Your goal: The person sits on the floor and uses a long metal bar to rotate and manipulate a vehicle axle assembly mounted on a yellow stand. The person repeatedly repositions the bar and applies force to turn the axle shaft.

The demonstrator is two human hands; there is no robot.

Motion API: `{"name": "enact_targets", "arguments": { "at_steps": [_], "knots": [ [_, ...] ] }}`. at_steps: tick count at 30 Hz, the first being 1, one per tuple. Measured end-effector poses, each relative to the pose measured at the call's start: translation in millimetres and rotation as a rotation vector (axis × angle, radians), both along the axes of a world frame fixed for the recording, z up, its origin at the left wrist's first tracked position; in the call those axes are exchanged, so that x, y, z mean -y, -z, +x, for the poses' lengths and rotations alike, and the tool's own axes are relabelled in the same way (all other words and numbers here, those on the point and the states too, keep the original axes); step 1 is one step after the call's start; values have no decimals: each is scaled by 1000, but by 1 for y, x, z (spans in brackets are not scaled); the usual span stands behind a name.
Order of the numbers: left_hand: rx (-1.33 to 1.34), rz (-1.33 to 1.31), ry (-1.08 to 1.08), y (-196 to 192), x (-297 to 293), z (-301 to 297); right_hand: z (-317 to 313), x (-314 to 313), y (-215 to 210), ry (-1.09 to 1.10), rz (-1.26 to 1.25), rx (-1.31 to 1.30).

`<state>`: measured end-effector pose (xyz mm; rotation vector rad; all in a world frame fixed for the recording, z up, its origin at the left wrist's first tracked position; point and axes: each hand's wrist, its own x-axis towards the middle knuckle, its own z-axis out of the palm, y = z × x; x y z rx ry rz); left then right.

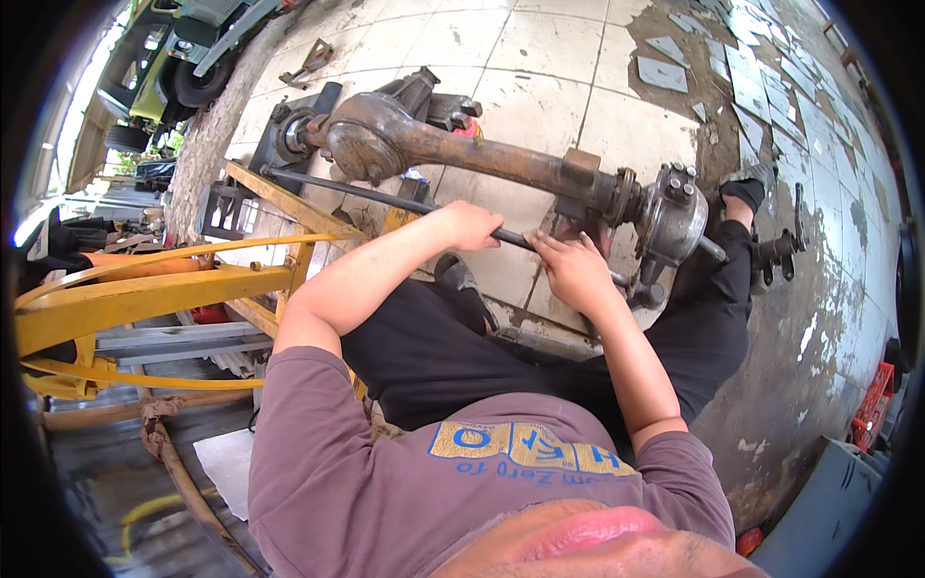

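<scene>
A long dark metal rod (361, 196) runs along the near side of a rusty vehicle axle (501, 162). My left hand (469, 225) is closed around the rod near its middle. Just to the right, my right hand (575, 270) lies over the same rod with its fingers stretched out; the palm side and the part of the rod beneath it are hidden. The axle has a round bulging housing (366, 140) on the left. At its right end is a thick steel hub (672, 217), close to my leg.
A yellow metal frame (154, 306) stands to the left. A small rusty bracket (310, 64) lies on the pale tiles (540, 48) beyond the axle. Broken tile pieces (663, 74) litter the far right. A dark metal part (779, 252) lies past my foot; a red crate (874, 403) is farther right.
</scene>
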<state>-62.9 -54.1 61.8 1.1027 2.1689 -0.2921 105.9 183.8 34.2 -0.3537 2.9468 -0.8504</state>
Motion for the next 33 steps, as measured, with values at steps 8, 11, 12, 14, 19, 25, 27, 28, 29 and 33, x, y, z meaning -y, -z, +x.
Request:
{"name": "enact_targets", "arguments": {
  "at_steps": [8, 11, 12, 14, 19, 25, 27, 28, 29, 33],
  "knots": [
    [14, 6, 4, -3, -4, 3, -2, 2, 20, 46, -79, -18],
    [13, 9, -24, -1, 3, 5, -2, -1, -6, -17, 29, 7],
    [27, 5, -18, -3, 1, 7, 3, -2, -11, -38, 7, -34],
    [14, 6, -16, -6, -2, 3, -4, 6, 3, 41, -34, 3],
    [32, 8, -20, -6, -1, 4, -3, 6, 2, 13, -54, -46],
    [21, 25, -15, -5, 1, 4, -5, 1, 1, -11, -52, -34],
    [9, 34, -4, -2, -1, 2, -4, 5, 4, 43, -124, -40],
    [13, 39, -3, 0, -1, 2, -5, 3, 4, 25, -103, -18],
    [18, 43, -1, 1, 0, 2, -8, -2, 3, 7, -84, 6],
    [13, -12, -5, -11, -1, 5, -1, -25, -38, 69, -216, 26]
  ]
}}
